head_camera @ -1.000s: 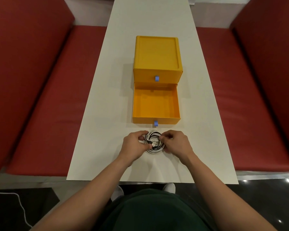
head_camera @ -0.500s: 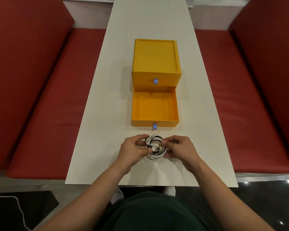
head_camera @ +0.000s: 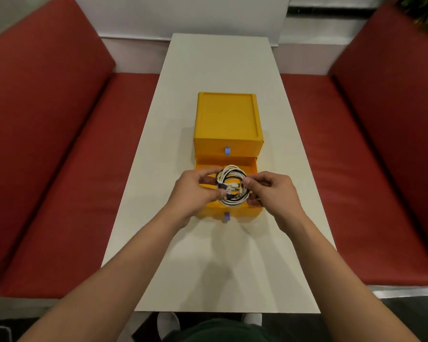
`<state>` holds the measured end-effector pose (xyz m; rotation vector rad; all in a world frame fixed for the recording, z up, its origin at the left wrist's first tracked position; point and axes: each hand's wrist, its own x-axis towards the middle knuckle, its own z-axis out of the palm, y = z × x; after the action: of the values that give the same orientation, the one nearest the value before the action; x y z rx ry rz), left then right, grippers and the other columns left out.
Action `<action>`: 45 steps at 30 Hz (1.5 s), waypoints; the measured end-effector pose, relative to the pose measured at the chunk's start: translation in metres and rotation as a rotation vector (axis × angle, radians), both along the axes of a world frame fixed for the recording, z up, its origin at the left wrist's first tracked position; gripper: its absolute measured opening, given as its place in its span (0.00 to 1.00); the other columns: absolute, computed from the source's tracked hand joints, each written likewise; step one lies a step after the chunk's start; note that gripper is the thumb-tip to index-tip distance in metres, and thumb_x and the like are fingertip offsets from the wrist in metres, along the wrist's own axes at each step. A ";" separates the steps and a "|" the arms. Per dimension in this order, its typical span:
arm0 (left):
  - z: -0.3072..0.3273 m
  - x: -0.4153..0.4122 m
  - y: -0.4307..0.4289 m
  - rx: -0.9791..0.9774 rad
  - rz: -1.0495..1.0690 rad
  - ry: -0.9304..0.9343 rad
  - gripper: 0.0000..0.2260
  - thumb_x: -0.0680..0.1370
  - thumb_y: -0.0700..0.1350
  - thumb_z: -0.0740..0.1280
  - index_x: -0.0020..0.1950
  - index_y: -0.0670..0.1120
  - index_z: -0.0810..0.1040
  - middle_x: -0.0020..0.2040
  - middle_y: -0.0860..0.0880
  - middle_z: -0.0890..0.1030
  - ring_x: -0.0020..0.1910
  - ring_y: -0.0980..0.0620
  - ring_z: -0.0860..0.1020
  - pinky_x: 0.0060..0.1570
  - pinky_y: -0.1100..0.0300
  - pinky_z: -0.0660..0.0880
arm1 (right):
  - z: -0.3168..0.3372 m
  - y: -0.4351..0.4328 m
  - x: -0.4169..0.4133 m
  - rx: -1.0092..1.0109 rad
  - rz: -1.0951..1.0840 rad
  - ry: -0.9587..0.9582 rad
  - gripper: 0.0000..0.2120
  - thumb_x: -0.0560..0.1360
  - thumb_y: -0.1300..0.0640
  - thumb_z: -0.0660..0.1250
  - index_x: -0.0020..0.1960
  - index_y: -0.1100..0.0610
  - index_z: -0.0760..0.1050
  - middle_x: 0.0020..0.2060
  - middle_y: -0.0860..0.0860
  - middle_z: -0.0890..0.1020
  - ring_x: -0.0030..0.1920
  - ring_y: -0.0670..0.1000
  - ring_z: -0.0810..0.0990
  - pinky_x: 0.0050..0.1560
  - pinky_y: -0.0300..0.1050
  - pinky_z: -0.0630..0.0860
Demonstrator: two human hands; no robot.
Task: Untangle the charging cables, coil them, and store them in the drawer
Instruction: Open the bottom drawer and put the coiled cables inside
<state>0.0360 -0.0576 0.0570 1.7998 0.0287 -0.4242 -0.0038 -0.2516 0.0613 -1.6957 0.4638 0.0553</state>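
A round coil of white and black charging cables hangs over the open lower drawer of a yellow two-drawer box. My left hand pinches the coil's left side and my right hand pinches its right side. Several plug ends show in the middle of the coil. The drawer's inside is mostly hidden behind the coil and my hands. The upper drawer is closed, with a blue pull tab; the lower drawer's blue tab points toward me.
The box stands mid-way along a narrow white table. Red cushioned benches run along both long sides, the right one equally close. A white wall closes the far end.
Both hands have lifted the coil off the table near the front edge and carried it forward over the open drawer. The head view has tilted up.
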 end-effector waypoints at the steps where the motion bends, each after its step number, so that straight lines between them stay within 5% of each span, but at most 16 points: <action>1: -0.002 0.012 -0.003 0.019 0.002 0.009 0.28 0.70 0.34 0.80 0.66 0.53 0.82 0.51 0.49 0.87 0.50 0.48 0.87 0.54 0.48 0.84 | -0.003 0.000 0.011 -0.026 -0.003 0.000 0.03 0.78 0.57 0.74 0.49 0.57 0.85 0.34 0.50 0.86 0.31 0.46 0.82 0.38 0.44 0.84; 8: -0.047 0.066 -0.020 0.244 -0.046 0.097 0.29 0.68 0.34 0.81 0.67 0.47 0.80 0.49 0.44 0.86 0.49 0.45 0.85 0.53 0.46 0.84 | -0.054 0.003 0.067 -0.304 0.063 0.139 0.05 0.80 0.53 0.71 0.47 0.53 0.82 0.43 0.53 0.86 0.39 0.52 0.87 0.44 0.53 0.87; 14: -0.072 0.079 -0.036 0.589 -0.203 -0.001 0.25 0.73 0.38 0.77 0.70 0.45 0.78 0.64 0.42 0.82 0.62 0.42 0.80 0.57 0.53 0.78 | -0.081 0.013 0.085 -0.678 0.182 0.268 0.09 0.81 0.54 0.67 0.51 0.59 0.82 0.49 0.57 0.85 0.49 0.60 0.83 0.45 0.49 0.77; 19: -0.085 0.081 -0.043 0.775 -0.318 -0.085 0.12 0.75 0.39 0.73 0.58 0.42 0.83 0.57 0.41 0.84 0.58 0.40 0.80 0.47 0.53 0.77 | -0.086 0.024 0.088 -0.941 0.289 0.339 0.06 0.81 0.62 0.63 0.56 0.61 0.77 0.53 0.59 0.83 0.54 0.61 0.83 0.49 0.49 0.75; 23: -0.084 0.084 -0.044 0.856 -0.411 -0.109 0.12 0.75 0.45 0.75 0.57 0.42 0.82 0.58 0.41 0.82 0.58 0.40 0.79 0.48 0.52 0.76 | -0.089 0.025 0.086 -1.042 0.320 0.321 0.07 0.81 0.63 0.63 0.58 0.61 0.76 0.56 0.59 0.82 0.56 0.60 0.82 0.51 0.48 0.74; 28: -0.078 0.083 -0.044 0.891 -0.438 -0.169 0.12 0.76 0.43 0.75 0.56 0.42 0.78 0.58 0.40 0.81 0.57 0.40 0.79 0.45 0.53 0.74 | -0.093 0.024 0.083 -1.050 0.274 0.291 0.05 0.82 0.62 0.62 0.55 0.59 0.77 0.52 0.58 0.82 0.51 0.61 0.82 0.43 0.48 0.70; 34: -0.043 0.078 -0.032 0.885 -0.506 -0.206 0.12 0.78 0.43 0.72 0.59 0.42 0.79 0.56 0.42 0.82 0.56 0.41 0.81 0.48 0.51 0.77 | -0.090 0.024 0.081 -1.101 0.307 0.290 0.09 0.84 0.57 0.60 0.58 0.60 0.76 0.54 0.58 0.82 0.53 0.61 0.82 0.46 0.48 0.70; 37: -0.003 0.080 -0.011 0.764 -0.361 -0.310 0.16 0.79 0.48 0.71 0.65 0.44 0.80 0.55 0.44 0.84 0.54 0.43 0.82 0.53 0.52 0.79 | -0.079 0.020 0.077 -1.044 0.285 0.275 0.11 0.84 0.55 0.59 0.57 0.61 0.77 0.53 0.59 0.81 0.53 0.62 0.81 0.47 0.50 0.72; 41: 0.038 0.097 0.016 0.646 -0.095 -0.528 0.11 0.80 0.49 0.68 0.60 0.48 0.83 0.52 0.48 0.85 0.50 0.47 0.82 0.54 0.50 0.80 | -0.056 -0.001 0.059 -0.953 0.210 0.100 0.13 0.83 0.52 0.60 0.51 0.57 0.82 0.48 0.57 0.85 0.48 0.61 0.82 0.43 0.49 0.73; 45: 0.044 0.123 0.023 0.623 0.009 -0.510 0.21 0.82 0.53 0.67 0.73 0.49 0.74 0.70 0.45 0.75 0.66 0.45 0.77 0.63 0.48 0.75 | -0.047 -0.019 0.011 -0.680 0.027 -0.166 0.13 0.83 0.48 0.65 0.61 0.52 0.83 0.55 0.48 0.84 0.51 0.49 0.81 0.46 0.41 0.77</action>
<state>0.1591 -0.0347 0.1005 2.4754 -0.2075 0.0805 0.0077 -0.2709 0.0139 -2.3490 0.3523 -0.2484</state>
